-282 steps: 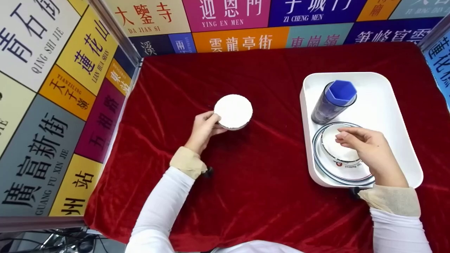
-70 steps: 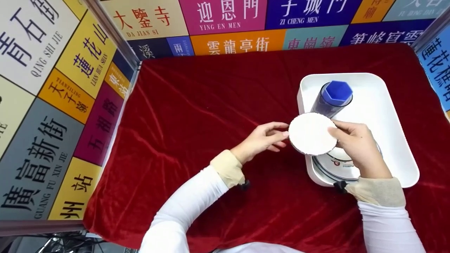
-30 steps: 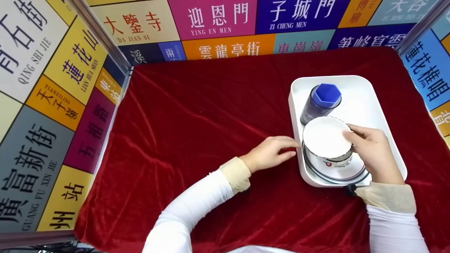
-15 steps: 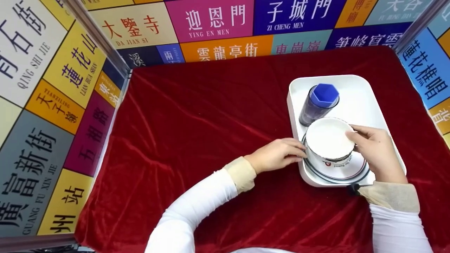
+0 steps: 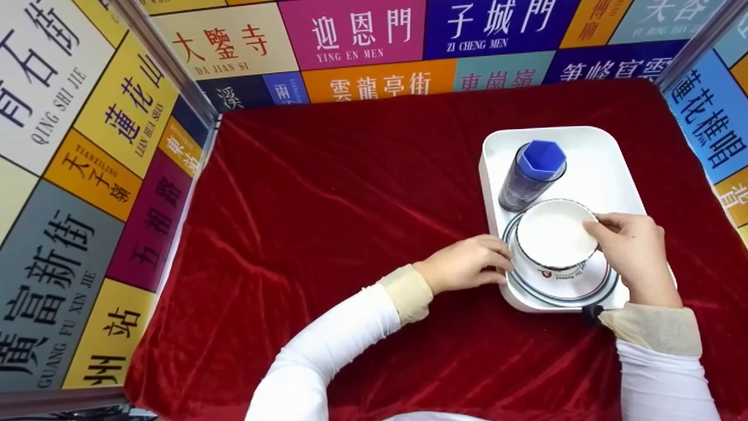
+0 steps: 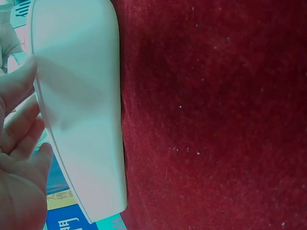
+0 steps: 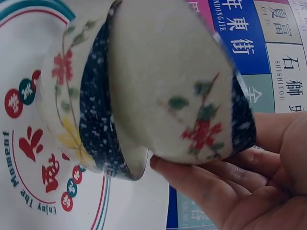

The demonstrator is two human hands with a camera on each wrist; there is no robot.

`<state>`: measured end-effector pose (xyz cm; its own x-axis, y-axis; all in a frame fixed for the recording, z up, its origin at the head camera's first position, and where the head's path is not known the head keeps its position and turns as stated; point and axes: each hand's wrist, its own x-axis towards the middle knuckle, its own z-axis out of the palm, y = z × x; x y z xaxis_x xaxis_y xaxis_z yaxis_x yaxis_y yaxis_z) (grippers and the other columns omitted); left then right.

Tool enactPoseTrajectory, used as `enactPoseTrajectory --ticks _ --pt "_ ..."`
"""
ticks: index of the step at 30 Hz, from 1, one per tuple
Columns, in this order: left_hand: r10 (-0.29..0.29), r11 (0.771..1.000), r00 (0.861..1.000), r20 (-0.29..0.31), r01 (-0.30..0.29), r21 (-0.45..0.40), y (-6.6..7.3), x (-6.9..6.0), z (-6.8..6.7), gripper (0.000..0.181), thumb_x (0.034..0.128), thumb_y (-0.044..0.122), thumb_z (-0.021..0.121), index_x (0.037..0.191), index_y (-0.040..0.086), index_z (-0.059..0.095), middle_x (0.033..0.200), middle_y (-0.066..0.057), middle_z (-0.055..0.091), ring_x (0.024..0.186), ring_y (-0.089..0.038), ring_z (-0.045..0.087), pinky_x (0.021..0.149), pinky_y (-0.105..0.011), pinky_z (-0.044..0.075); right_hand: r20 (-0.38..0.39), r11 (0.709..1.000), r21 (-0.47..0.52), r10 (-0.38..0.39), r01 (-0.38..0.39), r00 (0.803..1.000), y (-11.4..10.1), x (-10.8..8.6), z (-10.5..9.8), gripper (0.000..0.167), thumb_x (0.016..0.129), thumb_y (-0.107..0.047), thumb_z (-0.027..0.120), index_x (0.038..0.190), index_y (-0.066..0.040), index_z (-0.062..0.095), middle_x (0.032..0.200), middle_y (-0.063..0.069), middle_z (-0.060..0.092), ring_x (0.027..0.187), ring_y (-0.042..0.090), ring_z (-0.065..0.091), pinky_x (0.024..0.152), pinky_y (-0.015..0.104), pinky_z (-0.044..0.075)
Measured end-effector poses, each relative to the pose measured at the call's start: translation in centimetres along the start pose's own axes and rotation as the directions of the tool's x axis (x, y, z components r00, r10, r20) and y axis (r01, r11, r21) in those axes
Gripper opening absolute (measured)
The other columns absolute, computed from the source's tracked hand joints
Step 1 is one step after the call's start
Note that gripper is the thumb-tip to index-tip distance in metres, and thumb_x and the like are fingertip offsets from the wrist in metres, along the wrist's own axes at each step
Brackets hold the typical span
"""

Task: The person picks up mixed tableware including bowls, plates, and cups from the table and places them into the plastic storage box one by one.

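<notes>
My right hand (image 5: pixel 637 251) pinches the rim of a white bowl (image 5: pixel 555 233) with a dark blue speckled band and red flowers. In the right wrist view this bowl sits tilted in the mouth of a second, matching bowl (image 7: pixel 67 91). That lower bowl stands on a white plate (image 5: pixel 578 287) with coloured rings and red lettering, which lies on another ringed plate. All are inside a white tray (image 5: pixel 608 169). My left hand (image 5: pixel 467 263) rests its loosely bent fingers on the tray's left rim; the left wrist view shows the fingertips against that edge.
Behind the bowls in the tray stands a dark see-through tumbler (image 5: pixel 523 188) with a blue hexagonal cup (image 5: pixel 543 158) set in its top. Red velvet cloth (image 5: pixel 327 204) covers the table, and panels with printed characters (image 5: pixel 362 35) enclose the back and sides.
The bowl went from my left hand near mid-table to my right hand, then down into the lower bowl. My left hand moved right, onto the tray's rim.
</notes>
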<state>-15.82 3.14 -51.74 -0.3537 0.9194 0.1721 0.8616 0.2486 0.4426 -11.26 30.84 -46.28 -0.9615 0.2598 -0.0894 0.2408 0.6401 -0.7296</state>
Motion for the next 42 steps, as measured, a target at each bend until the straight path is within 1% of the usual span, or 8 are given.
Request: enactPoseTrajectory --ticks 7,14,18,21,26,30,37,42 --pt "-0.029 0.999 1.0 -0.002 0.029 -0.018 0.1 0.0 0.1 0.028 0.0957 0.03 0.071 0.117 0.013 0.077 0.125 -0.001 0.068 0.127 -0.012 0.055 0.115 -0.01 0.031 -0.02 0.988 -0.152 -0.009 0.006 1.0 0.1 0.2 0.0 0.045 0.099 -0.037 0.06 0.123 0.001 0.071 0.113 0.02 0.072 0.083 -0.023 0.041 0.07 0.004 0.038" --pt "-0.043 0.999 0.999 0.005 0.043 -0.025 0.2 0.0 0.1 0.029 0.0949 0.031 0.072 0.117 0.013 0.076 0.126 -0.002 0.067 0.127 -0.013 0.056 0.115 -0.01 0.031 -0.032 0.985 -0.172 0.004 -0.01 0.999 0.2 0.2 0.2 0.045 0.1 -0.035 0.058 0.125 0.0 0.07 0.114 0.021 0.072 0.098 -0.002 0.06 0.072 0.006 0.037" --pt "-0.049 0.998 0.999 0.007 0.049 -0.027 0.3 0.0 0.1 0.03 0.0951 0.032 0.071 0.118 0.013 0.076 0.127 -0.002 0.066 0.127 -0.013 0.055 0.115 -0.01 0.03 -0.035 0.985 -0.171 0.017 -0.023 0.999 0.3 0.3 0.4 0.044 0.1 -0.035 0.057 0.124 0.0 0.071 0.113 0.02 0.072 0.088 -0.016 0.047 0.072 0.008 0.038" --pt "-0.05 0.998 0.999 0.009 0.05 -0.033 0.3 0.0 0.1 0.03 0.0954 0.032 0.071 0.119 0.013 0.076 0.128 -0.002 0.066 0.128 -0.013 0.054 0.115 -0.01 0.03 -0.036 0.984 -0.174 0.022 -0.028 0.999 0.4 0.3 0.5 0.043 0.1 -0.033 0.056 0.123 0.001 0.071 0.113 0.02 0.072 0.091 -0.01 0.053 0.073 0.012 0.038" --pt "-0.051 0.998 0.999 0.009 0.051 -0.039 0.2 -0.1 0.2 0.03 0.0956 0.032 0.071 0.119 0.013 0.076 0.128 -0.002 0.066 0.129 -0.013 0.054 0.116 -0.01 0.029 -0.018 0.985 -0.17 0.024 -0.027 1.0 0.6 0.4 0.7 0.043 0.101 -0.028 0.053 0.125 0.004 0.068 0.115 0.023 0.07 0.119 0.034 0.06 0.087 0.036 0.047" --pt "-0.054 0.998 0.999 0.004 0.054 -0.037 0.2 -0.1 0.3 0.03 0.0955 0.032 0.071 0.119 0.013 0.076 0.128 -0.002 0.066 0.128 -0.012 0.054 0.116 -0.01 0.029 0.004 0.986 -0.163 0.031 -0.03 1.0 0.8 0.5 0.7 0.042 0.101 -0.028 0.053 0.124 0.004 0.069 0.111 0.021 0.072 0.112 0.032 0.059 0.096 0.051 0.045" --pt "-0.064 0.998 0.998 0.01 0.064 -0.026 0.3 -0.1 0.3 0.031 0.096 0.033 0.07 0.12 0.013 0.075 0.128 -0.001 0.065 0.128 -0.012 0.053 0.116 -0.01 0.029 0.055 0.982 -0.168 0.093 -0.083 0.994 1.3 0.7 0.5 0.042 0.1 -0.032 0.057 0.124 0.0 0.07 0.09 -0.005 0.073 0.083 0.004 0.051 0.071 0.022 0.044" --pt "-0.069 0.997 0.998 0.009 0.07 -0.02 0.3 -0.1 0.3 0.033 0.0955 0.034 0.071 0.121 0.013 0.074 0.129 -0.001 0.065 0.129 -0.012 0.053 0.117 -0.01 0.028 0.09 0.982 -0.16 0.114 -0.099 0.989 1.5 0.7 0.5 0.047 0.101 -0.035 0.054 0.129 0.0 0.066 0.112 0.015 0.072 0.096 0.016 0.057 0.074 0.023 0.043"
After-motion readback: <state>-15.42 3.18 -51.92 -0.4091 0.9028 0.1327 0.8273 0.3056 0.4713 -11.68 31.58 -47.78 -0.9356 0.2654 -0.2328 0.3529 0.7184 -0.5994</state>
